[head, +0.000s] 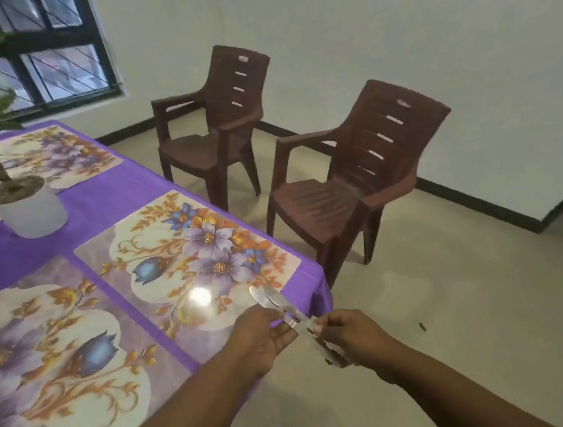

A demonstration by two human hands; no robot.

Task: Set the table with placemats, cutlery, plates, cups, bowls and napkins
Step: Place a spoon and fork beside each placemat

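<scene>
Steel cutlery is held at the near right corner of the table, its shiny ends reaching over the edge of the nearest floral placemat. It looks like a spoon and a knife together, though the blur makes it hard to be sure how many pieces there are. The left hand has its fingers curled round the pieces about midway along. The right hand pinches the handle ends, which stick out toward the person.

These pieces should be light, stiff and slick, so they can slide against each other or slip out of a loose pinch. Taking 1 piece at a time by the handle, low on the shaft, seems the safest hold, keeping fingers off the blade and bowl. They will clatter if dropped but should not break.

4 placemats show on the purple tablecloth, with a potted plant between them. No plates, cups, bowls or napkins are visible, so the job looks early. 2 brown plastic chairs stand apart from the table
</scene>
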